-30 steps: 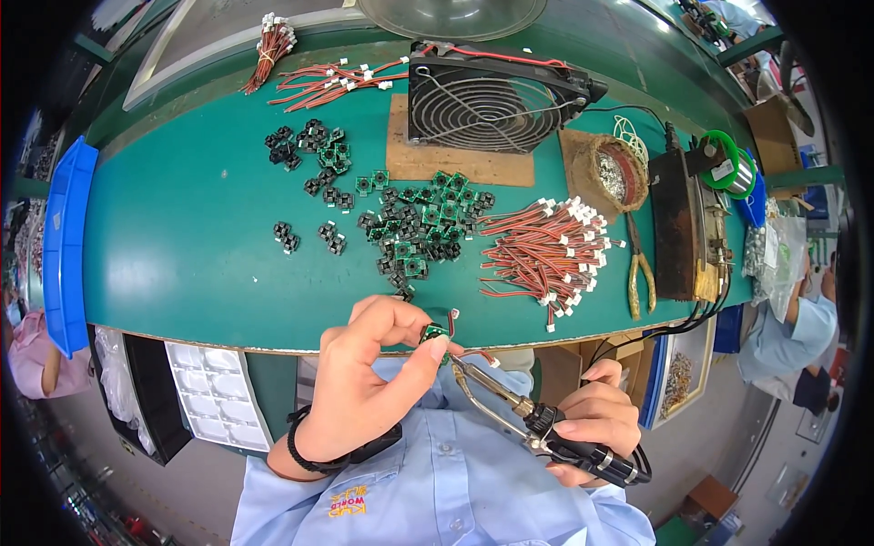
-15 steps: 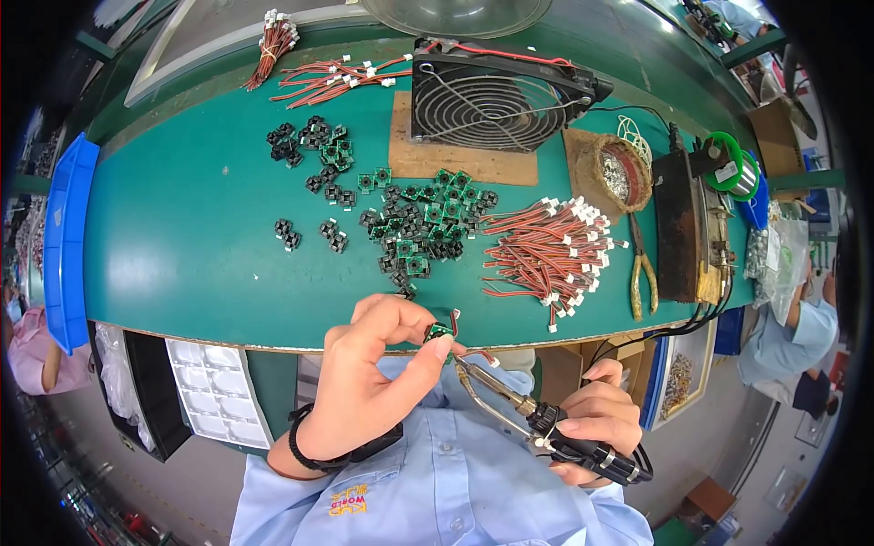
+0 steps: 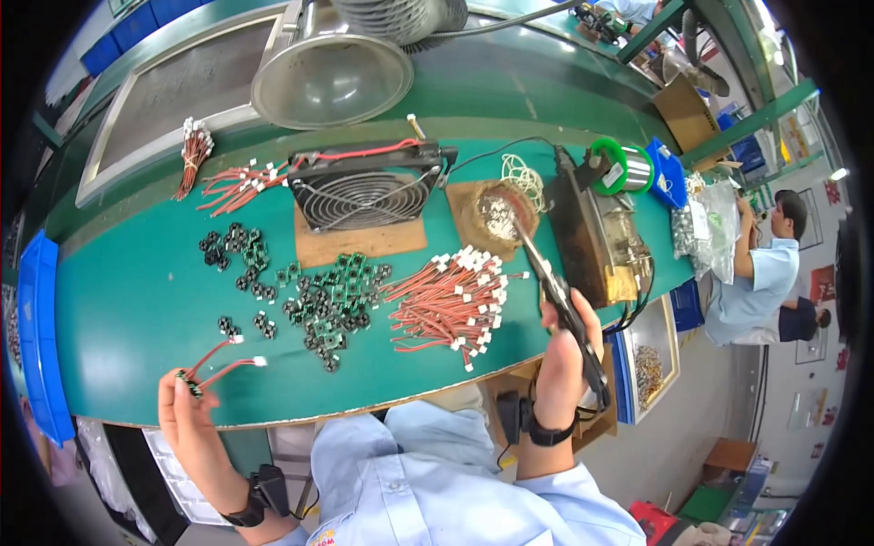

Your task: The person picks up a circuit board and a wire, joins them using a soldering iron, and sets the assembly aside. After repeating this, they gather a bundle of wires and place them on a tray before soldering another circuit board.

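You had one small board with its two red leads (image 3: 214, 366) done, pinched in your left hand (image 3: 187, 414) out by the near left table edge (image 3: 273, 414). Piles of bare boards (image 3: 332, 305) and loose red wires (image 3: 446, 305) remained. Your right hand (image 3: 564, 359) gripped the soldering iron (image 3: 546, 273), tip reaching the brass cleaner (image 3: 496, 214)

Left half of the green bench (image 3: 118, 300) lay mostly bare, open room from the blue bin (image 3: 41, 346) toward the small black parts (image 3: 238, 264); centre blocked by the heap of green and black parts (image 3: 332, 305) and the pile of red wires (image 3: 451, 300), close together; fan (image 3: 364, 191) on its board closed the back; soldering station (image 3: 596, 237) and solder spool (image 3: 619, 168) walled the right end; front edge was free between the two hands.
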